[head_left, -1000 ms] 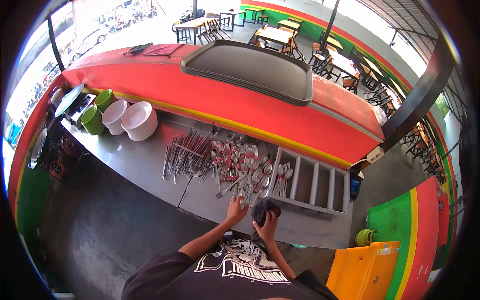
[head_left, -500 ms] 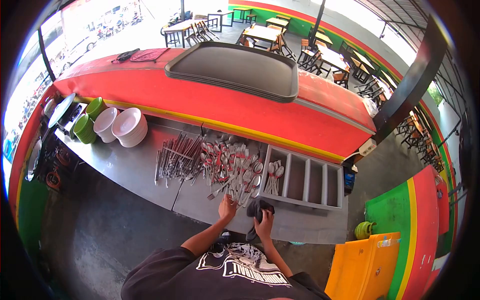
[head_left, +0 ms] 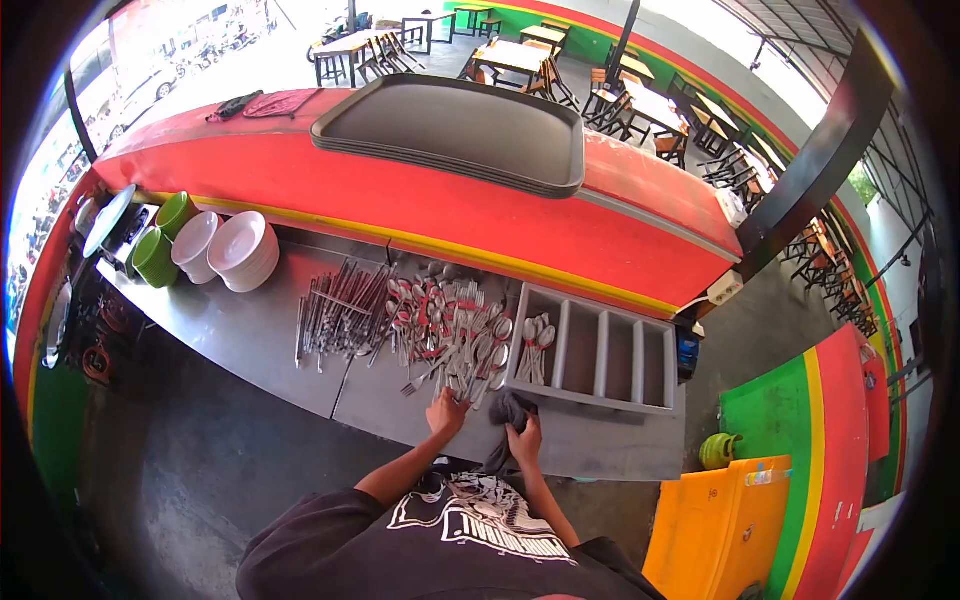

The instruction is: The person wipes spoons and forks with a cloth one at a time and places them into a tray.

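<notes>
My left hand is at the front edge of a pile of spoons and forks, its fingers closed on cutlery handles there. To its right, my right hand grips a dark cloth, which hangs down over the counter's front edge. Right of the pile sits a grey tray with four compartments; spoons lie in its leftmost compartment, and the others hold nothing visible. Left of the pile is a heap of thin metal utensils, too small to make out exactly.
White bowls and green bowls are stacked at the left of the metal counter. Dark trays lie on the red ledge behind. An orange cabinet stands at the lower right, near a green gas cylinder.
The whole view has shifted slightly, moving the scene a little left. My left hand has turned slightly at the pile's edge; my right hand still holds the cloth.
</notes>
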{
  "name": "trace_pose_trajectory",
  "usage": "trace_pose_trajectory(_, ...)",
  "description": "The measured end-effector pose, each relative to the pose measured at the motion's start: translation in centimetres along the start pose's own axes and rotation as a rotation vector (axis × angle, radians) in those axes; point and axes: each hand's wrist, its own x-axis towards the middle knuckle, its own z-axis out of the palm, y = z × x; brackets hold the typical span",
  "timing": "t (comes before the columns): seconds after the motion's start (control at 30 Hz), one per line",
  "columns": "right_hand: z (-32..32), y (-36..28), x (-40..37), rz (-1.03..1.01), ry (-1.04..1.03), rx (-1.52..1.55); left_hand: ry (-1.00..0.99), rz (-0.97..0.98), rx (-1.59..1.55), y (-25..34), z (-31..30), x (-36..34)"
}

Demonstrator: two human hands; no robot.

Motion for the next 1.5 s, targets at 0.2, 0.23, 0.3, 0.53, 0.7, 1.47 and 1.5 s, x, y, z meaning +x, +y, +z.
trace_pose_trajectory(0.2,0.7,1.6,1.0,0.105,-0.003,0.137,-0.041,-0.005,-0.015,-1.4,0.9,0.8)
trace_pose_trajectory(0.23,0.6,1.9,1.1,0.108,-0.001,0.171,-0.034,0.010,-0.054,-1.3,1.1,0.9)
trace_pose_trajectory(0.3,0.6,2.1,1.0,0.121,-0.017,0.236,-0.021,0.038,-0.125,-1.8,1.0,0.9)
trace_pose_trajectory(0.53,-0.9,0.7,2.4,0.246,0.008,0.432,-0.048,0.050,-0.191,-1.3,-0.7,0.9)
trace_pose_trajectory(0.7,-2.5,-2.8,3.5,0.213,0.101,0.582,-0.086,0.074,-0.165,-2.1,-0.5,1.7)
trace_pose_trajectory(1.47,-3.6,-11.3,8.2,0.243,0.032,0.752,-0.607,-0.075,-0.516,-2.0,-3.1,4.6)
trace_pose_trajectory(1.5,-3.3,-11.4,8.3,0.237,0.028,0.764,-0.627,-0.069,-0.561,-1.5,-3.9,4.6)
